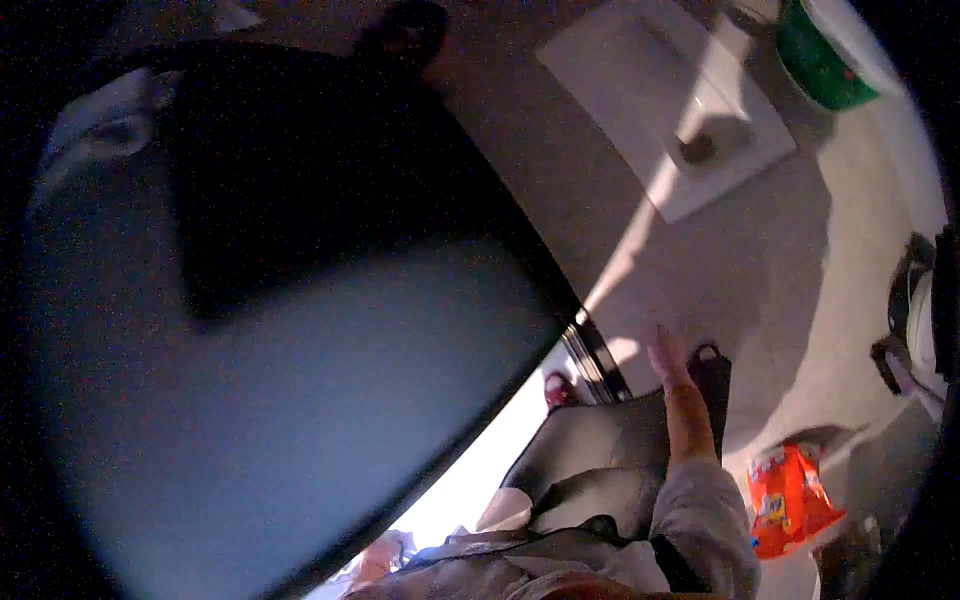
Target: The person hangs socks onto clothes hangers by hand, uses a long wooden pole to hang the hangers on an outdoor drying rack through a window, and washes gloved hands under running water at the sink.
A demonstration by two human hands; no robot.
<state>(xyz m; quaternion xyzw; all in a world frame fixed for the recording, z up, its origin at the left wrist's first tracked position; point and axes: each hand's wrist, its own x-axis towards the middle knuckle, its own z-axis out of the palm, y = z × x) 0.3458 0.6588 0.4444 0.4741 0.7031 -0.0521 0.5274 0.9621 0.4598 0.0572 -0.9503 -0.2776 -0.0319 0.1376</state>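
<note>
My right hand (668, 357) hangs low in front of my dark trousers (590, 450), its fingers loosely stretched and nothing visible in them. A large dark panel like a door (330, 400) fills the left of the view, bright light showing along its lower edge. Beside that edge at the bottom, part of my left hand (378, 558) seems to show near pale, bluish cloth (402, 545). Its fingers are too blurred to make out. A pale curved shape like a handle (115, 135) is at the panel's upper left.
A white squat toilet (625, 115) is set in the floor ahead. At upper right stands a green bucket (825, 65). An orange printed bag (795, 500) lies at lower right, with dark and white items (915, 330) above it. A red shoe (558, 390) shows by the threshold.
</note>
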